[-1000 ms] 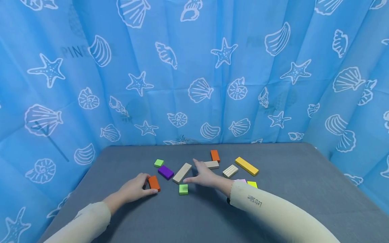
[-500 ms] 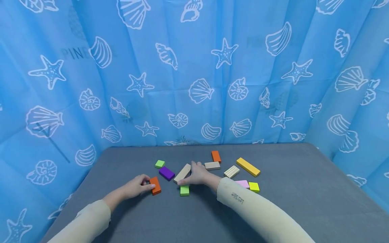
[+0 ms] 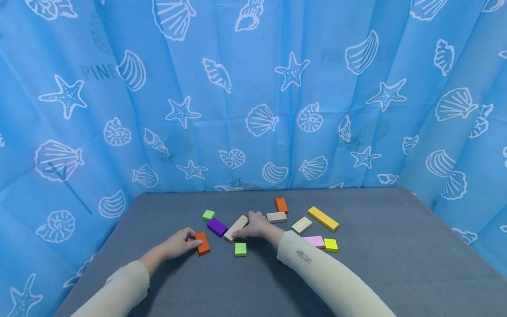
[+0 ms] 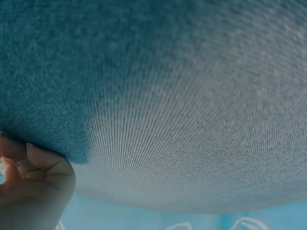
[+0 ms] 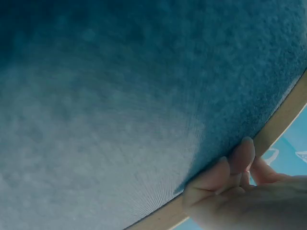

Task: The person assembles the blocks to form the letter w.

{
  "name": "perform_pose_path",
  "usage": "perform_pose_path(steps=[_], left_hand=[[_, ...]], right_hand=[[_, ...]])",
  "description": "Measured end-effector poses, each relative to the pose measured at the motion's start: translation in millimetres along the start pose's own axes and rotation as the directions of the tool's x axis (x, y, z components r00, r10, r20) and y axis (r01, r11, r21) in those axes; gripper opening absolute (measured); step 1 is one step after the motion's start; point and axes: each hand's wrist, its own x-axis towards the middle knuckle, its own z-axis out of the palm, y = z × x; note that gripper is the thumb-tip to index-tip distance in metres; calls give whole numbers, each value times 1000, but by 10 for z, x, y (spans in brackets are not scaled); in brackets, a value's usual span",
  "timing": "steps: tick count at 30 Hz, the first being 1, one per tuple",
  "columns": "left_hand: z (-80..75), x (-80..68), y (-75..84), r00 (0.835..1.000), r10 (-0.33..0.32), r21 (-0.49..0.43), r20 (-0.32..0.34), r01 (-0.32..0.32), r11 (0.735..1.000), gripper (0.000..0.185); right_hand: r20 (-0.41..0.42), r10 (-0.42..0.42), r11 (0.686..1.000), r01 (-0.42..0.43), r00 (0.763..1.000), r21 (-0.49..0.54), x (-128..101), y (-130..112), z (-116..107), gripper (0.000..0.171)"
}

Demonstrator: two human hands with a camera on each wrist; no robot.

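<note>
Now, by label:
Left grip: left hand (image 3: pixel 176 244) pinches the orange block (image 3: pixel 203 243), near-left on the counter (image 3: pixel 376 268).
Right grip: right hand (image 3: pixel 255 226) closes on the beige plank (image 3: pixel 235 228), mid-counter.
Handling: likely light, stiff wood; best held by the long edges.
Around: purple block (image 3: pixel 216 226) touches the plank's left; green square (image 3: pixel 240 249) just near.

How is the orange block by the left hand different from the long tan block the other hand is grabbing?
The orange block is bright orange; the long tan block is pale, plain wood colour. The orange block is short and stubby, while the tan block is clearly longer and slimmer. The left hand holds the orange block at its near end; the right hand grips the tan block at its far end. Both lie flat on the grey table.
</note>
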Motion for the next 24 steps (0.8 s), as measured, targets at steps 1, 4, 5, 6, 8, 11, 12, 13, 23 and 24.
perform_pose_path(steps=[1,4,5,6,8,11,12,13,23,24], left_hand=[[-1,-1,6,1000,-2,1,-1,2,1000,35],[-1,-5,18,1000,-7,-9,0,7,1000,33],[-2,-7,22,1000,-7,-13,1,7,1000,33],[-3,-12,29,1000,-8,-15,2,9,1000,32],[-3,-19,38,1000,-8,-13,5,8,1000,33],[-3,-26,52,1000,-17,-14,8,17,1000,33],[-2,-28,56,1000,-22,-14,9,22,1000,33],[-1,-28,57,1000,-24,-10,10,24,1000,33],[6,-12,48,999,-44,-3,5,44,999,34],[12,-10,44,999,-47,-3,3,47,999,34]], right_hand=[[-3,0,1000,0,1000,18,5,1,-3,87],[-2,-4,1000,4,1000,26,21,-3,-11,79],[-5,-7,1000,7,1000,26,28,-6,-13,77],[-7,-10,1000,10,1000,24,36,-10,-15,75],[-9,-14,1000,15,1000,21,52,-18,-20,72],[-20,-17,999,18,1000,46,71,-24,-21,70],[-23,-19,998,21,1000,55,76,-25,-20,69],[-26,-19,998,21,999,65,79,-27,-20,68],[-38,-4,985,10,999,174,107,-51,12,52],[-35,3,985,3,999,173,110,-52,17,53]])
